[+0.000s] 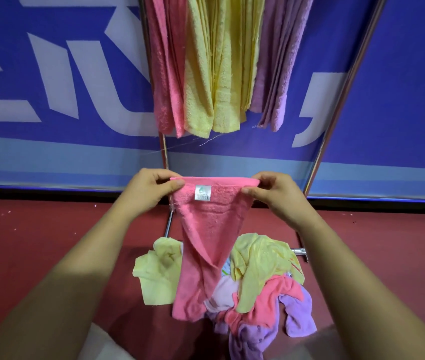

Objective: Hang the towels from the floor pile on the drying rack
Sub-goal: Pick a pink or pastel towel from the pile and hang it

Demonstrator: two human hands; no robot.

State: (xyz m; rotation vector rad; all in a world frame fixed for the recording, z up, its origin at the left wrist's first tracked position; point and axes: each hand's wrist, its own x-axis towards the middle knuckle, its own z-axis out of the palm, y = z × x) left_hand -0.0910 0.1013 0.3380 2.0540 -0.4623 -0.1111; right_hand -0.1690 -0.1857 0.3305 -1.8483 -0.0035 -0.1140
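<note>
Towels hang in three colour groups on the drying rack (340, 105): pink towels (164, 74) at the left end, yellow towels (219, 74) in the middle and purple towels (281, 61) on the right. How many are in each group cannot be told. Below them, one pink towel (211, 229) is held up by its top hem, with one white label (203, 192) just under the hem. The left hand (151, 190) pinches the hem's left corner between thumb and curled fingers. The right hand (276, 193) pinches the right corner the same way. The towel's lower end hangs over the floor pile (258, 281), which lies on the red floor (37, 242) by the rack's foot. Two yellow pieces show in the pile, tangled with pink and purple ones.
</note>
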